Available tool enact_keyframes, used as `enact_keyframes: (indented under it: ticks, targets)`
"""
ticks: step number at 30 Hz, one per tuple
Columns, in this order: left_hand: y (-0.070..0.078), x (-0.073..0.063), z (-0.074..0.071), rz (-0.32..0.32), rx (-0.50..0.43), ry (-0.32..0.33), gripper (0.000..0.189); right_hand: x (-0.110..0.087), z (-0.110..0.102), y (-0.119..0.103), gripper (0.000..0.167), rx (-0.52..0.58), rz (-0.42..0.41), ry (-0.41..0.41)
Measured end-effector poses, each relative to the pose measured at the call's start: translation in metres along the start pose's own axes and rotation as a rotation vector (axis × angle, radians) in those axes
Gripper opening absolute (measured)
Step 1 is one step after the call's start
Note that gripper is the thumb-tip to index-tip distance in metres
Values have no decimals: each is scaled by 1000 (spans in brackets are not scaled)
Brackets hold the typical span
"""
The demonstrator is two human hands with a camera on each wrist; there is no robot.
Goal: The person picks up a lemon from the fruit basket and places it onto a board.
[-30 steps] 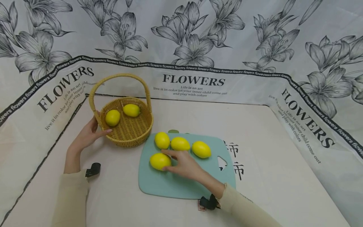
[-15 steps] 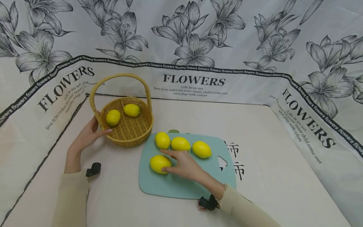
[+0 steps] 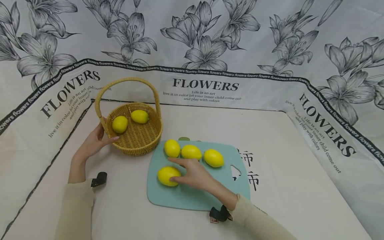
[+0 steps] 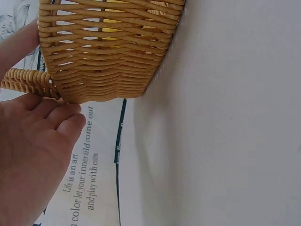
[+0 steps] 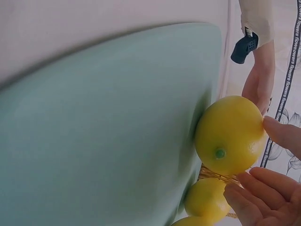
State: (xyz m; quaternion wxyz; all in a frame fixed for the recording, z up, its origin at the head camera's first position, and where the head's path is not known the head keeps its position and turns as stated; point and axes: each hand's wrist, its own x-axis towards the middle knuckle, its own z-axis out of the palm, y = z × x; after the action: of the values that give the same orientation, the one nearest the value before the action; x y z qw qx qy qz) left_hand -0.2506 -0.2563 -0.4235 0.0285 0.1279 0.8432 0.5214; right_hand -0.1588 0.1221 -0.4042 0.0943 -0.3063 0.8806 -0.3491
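My left hand point(image 3: 93, 141) holds the near left side of a yellow wicker basket point(image 3: 135, 151), thumb over its rim and fingers against the outside wall. In the left wrist view those fingertips touch the basket's weave point(image 4: 113, 61) beside the handle's base. Two lemons, a left one point(image 3: 119, 124) and a right one point(image 3: 139, 116), lie inside. Over the blue-green cutting board point(image 3: 168, 196), my right hand point(image 3: 196, 175) has its fingers loosely spread. Its thumb is right at a lemon point(image 3: 167, 176) on the board; in the right wrist view, the fingers stay just beside this lemon point(image 5: 230, 134).
Behind the right hand, three more lemons form a row on the board: left point(image 3: 172, 148), middle point(image 3: 190, 152) and right point(image 3: 213, 158). The board has a handle hole point(image 3: 235, 172) at its right. A flower-printed cloth point(image 3: 207, 88) hangs behind the table.
The lemon by my right hand has shifted slightly toward the board's near edge, while the index fingertip has moved a little left. My left hand and the basket stay in place.
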Motion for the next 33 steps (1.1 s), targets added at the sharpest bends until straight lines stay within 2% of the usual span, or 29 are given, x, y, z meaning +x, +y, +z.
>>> enact_keyframes:
  ticks: [3,4,7,10,16,21,27,33]
  targets:
    - [16,-6,1,-12,-9,-7,97,0,0,-1,63,4,-3,-7]
    - [16,-6,1,-13,-10,-8,97,0,0,-1,63,5,-5,-9]
    - [14,-4,2,-27,-7,-4,98,1,0,-2,64,11,-11,-11]
    - [-1,2,0,-28,5,4,98,1,-1,-4,64,18,-13,-16]
    - [-3,1,0,-13,5,5,98,2,0,-7,65,28,-27,-27]
    - [-2,1,0,-28,11,5,98,4,-1,-7,65,16,-39,-20]
    - [0,1,1,-36,12,5,98,8,-4,-10,62,35,-51,23]
    - [-2,0,1,-17,5,2,98,21,-7,-14,59,53,-53,91]
